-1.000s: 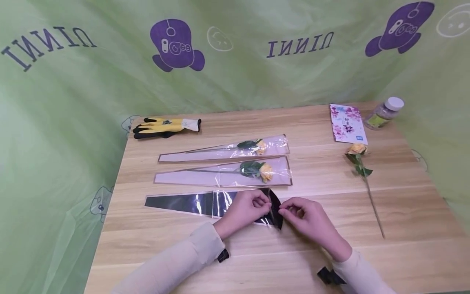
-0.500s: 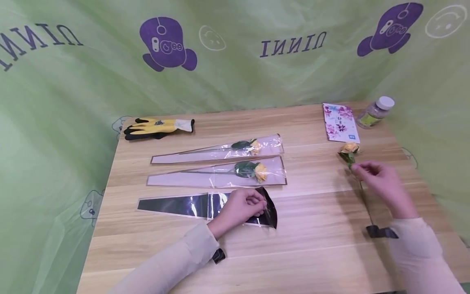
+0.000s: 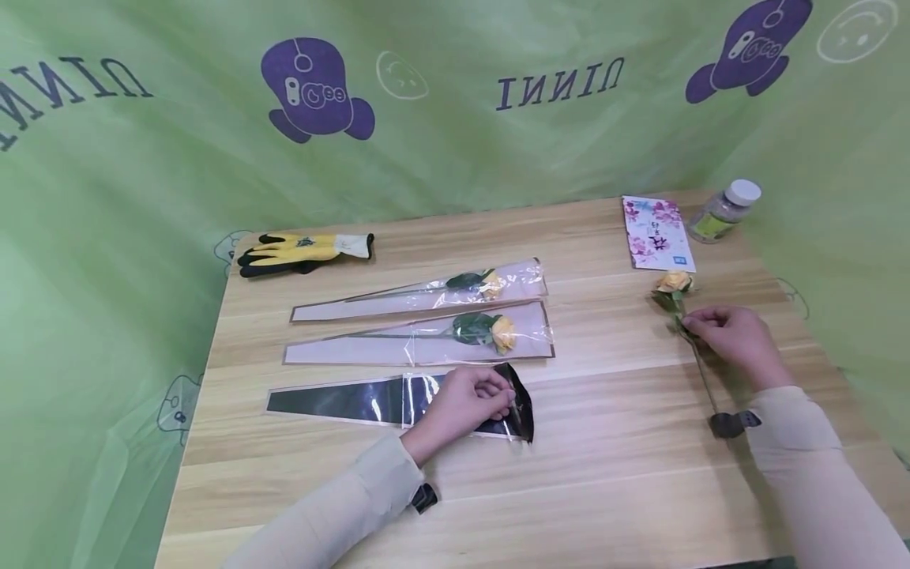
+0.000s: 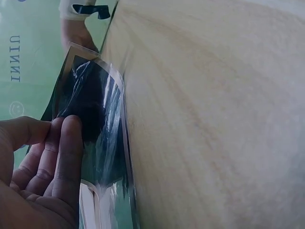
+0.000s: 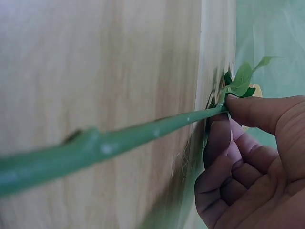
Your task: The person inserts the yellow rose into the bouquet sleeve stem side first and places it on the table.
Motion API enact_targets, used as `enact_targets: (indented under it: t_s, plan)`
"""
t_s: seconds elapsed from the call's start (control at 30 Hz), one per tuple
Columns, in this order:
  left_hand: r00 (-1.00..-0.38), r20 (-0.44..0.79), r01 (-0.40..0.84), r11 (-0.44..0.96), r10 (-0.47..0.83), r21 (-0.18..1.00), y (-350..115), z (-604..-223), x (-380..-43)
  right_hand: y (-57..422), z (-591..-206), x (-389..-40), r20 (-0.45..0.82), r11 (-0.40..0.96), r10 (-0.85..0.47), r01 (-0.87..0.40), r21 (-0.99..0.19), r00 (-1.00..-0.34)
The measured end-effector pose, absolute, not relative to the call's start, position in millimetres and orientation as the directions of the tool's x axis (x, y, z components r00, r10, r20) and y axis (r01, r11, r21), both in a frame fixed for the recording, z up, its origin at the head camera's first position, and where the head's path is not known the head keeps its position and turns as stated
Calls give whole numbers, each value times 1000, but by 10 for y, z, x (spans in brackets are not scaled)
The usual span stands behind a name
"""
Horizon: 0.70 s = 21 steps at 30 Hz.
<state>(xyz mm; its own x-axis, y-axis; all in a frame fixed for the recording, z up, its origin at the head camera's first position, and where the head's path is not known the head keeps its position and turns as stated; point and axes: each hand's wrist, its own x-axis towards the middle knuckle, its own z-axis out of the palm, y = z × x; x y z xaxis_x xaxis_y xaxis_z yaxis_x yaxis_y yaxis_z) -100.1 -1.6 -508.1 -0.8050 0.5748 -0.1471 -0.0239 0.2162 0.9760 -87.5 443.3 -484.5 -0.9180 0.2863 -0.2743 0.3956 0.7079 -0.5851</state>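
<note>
My left hand (image 3: 469, 401) pinches the wide end of a black flower sleeve (image 3: 341, 399) with a clear front, lifting its mouth into a curve. In the left wrist view the clear film of the sleeve (image 4: 102, 109) bulges beyond the fingertips. Over at the right, my right hand (image 3: 732, 340) pinches a yellow rose (image 3: 673, 282) by its stem, just below the leaves. The right wrist view shows the green stem (image 5: 143, 133) running from thumb and forefinger toward the camera. Behind the black sleeve lie two white sleeves (image 3: 355, 348), (image 3: 334, 311), each holding a yellow rose.
A yellow and black work glove (image 3: 306, 251) lies at the back left of the wooden table (image 3: 604, 490). A flowered packet (image 3: 657, 235) and a white-capped jar (image 3: 723, 212) are at the back right. A green printed curtain (image 3: 441, 158) surrounds the table.
My right hand has left the black sleeve's mouth, moved right and taken hold of the rose's stem. My left hand has kept its pinch on the sleeve.
</note>
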Motion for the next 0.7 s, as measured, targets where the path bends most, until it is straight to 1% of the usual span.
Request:
enact_targets:
  t_s: [0.1, 0.2, 0.23, 0.3, 0.37, 0.43, 0.47, 0.53, 0.63, 0.7]
  plan:
    - [-805, -160, -42, 214, 571, 976, -7, -5083, -997, 4435, -4836, -874, -301, 677, 281, 411, -610, -911]
    - [-793, -199, -126, 165, 576, 978, 6, -5087, -992, 4415, -4822, -838, -327, 584, 281, 432, -688, -902]
    - [-785, -218, -166, 142, 579, 976, 11, -5091, -993, 4400, -4808, -819, -334, 518, 279, 433, -737, -901]
    - [-770, -258, -252, 94, 584, 963, 24, -5100, -999, 4348, -4749, -770, -353, 316, 260, 425, -849, -899]
    - [-759, -289, -314, 60, 583, 947, 34, -5110, -1010, 4239, -4660, -723, -353, 48, 223, 372, -927, -909]
    - [-759, -305, -347, 40, 575, 937, 40, -5117, -1024, 4087, -4540, -682, -319, -206, 180, 282, -937, -930]
    - [-760, -311, -357, 33, 571, 934, 42, -5120, -1033, 3989, -4482, -662, -280, -313, 168, 218, -924, -945]
    - [-763, -311, -369, 13, 567, 929, 46, -5117, -1045, 3769, -4381, -628, -167, -486, 171, 64, -871, -971]
    - [-760, -313, -386, -9, 570, 922, 53, -5097, -1055, 3439, -4286, -586, 23, -631, 236, -171, -757, -972]
    - [-755, -311, -398, -27, 578, 917, 60, -5082, -1055, 3249, -4273, -567, 113, -650, 301, -291, -702, -947]
